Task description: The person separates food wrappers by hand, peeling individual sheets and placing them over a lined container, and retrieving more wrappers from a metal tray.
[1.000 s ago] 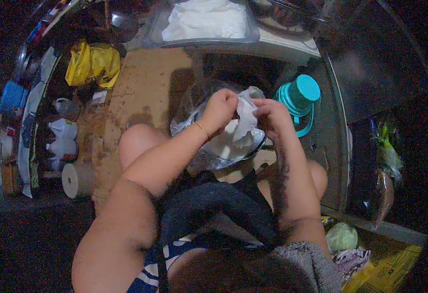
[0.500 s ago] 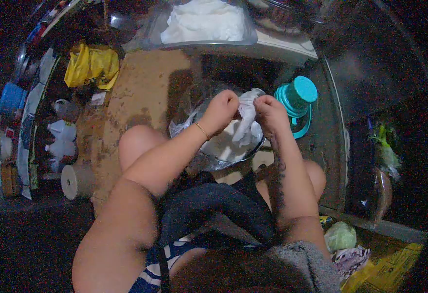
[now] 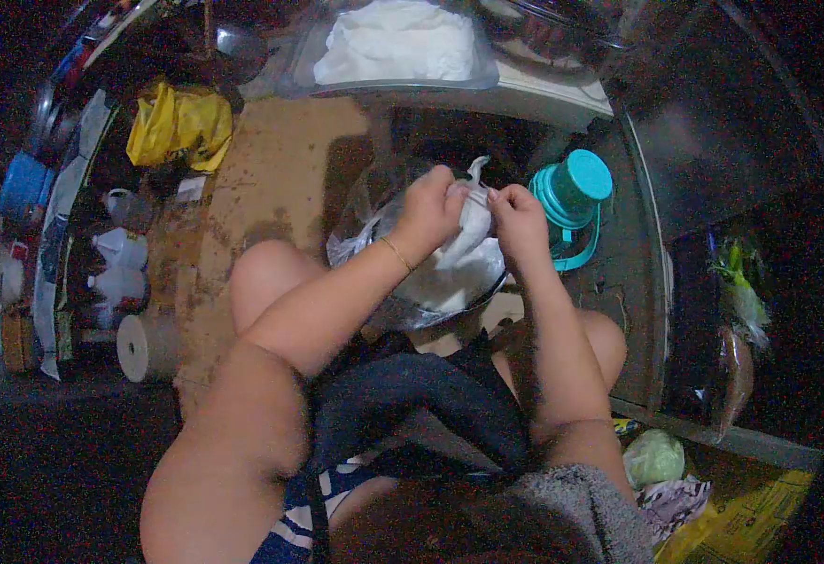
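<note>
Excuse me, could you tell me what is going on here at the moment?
A person is pinching the gathered top of a small white bag with the left hand and the right hand, and its end sticks up between them. It looks as if the bag is being closed or tied, though the fingers partly hide it. The bag is over a bowl with clear plastic around it and something white inside. A turquoise container stands nearby.

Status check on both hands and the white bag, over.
Left hand, right hand: fingers closed on white bag near its top. Bag above bowl. Teal container beside right hand, not between them.
</note>
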Demonstrator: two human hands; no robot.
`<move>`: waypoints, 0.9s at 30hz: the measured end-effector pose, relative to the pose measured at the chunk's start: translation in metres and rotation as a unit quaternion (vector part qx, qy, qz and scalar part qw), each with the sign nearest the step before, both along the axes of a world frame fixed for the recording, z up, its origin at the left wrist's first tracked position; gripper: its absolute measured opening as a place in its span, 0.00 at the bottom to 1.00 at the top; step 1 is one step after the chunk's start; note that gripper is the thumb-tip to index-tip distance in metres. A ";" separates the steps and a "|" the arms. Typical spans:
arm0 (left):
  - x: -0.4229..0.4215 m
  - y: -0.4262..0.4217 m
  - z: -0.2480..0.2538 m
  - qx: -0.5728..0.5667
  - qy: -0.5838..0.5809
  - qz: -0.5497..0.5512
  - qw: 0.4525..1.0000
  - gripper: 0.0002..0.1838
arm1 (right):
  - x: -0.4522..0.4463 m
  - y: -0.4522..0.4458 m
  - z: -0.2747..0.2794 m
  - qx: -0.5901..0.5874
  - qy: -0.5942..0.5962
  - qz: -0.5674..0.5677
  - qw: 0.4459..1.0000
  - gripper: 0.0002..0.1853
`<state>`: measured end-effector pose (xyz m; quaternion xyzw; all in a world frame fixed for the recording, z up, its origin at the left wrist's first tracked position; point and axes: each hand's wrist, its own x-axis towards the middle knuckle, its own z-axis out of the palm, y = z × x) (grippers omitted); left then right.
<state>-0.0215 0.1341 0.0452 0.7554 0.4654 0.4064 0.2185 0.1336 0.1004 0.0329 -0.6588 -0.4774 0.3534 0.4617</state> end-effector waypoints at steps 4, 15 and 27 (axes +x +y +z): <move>-0.004 0.002 0.004 -0.025 -0.009 0.010 1.000 0.08 | 0.001 -0.002 0.010 -0.025 -0.052 0.019 0.998 0.12; -0.006 0.001 -0.005 -0.048 -0.009 0.004 0.999 0.08 | 0.002 0.010 -0.026 0.023 -0.056 0.034 0.998 0.13; -0.011 0.012 -0.009 -0.296 -0.205 -0.050 0.932 0.15 | -0.005 0.001 -0.001 0.069 -0.017 0.035 0.997 0.12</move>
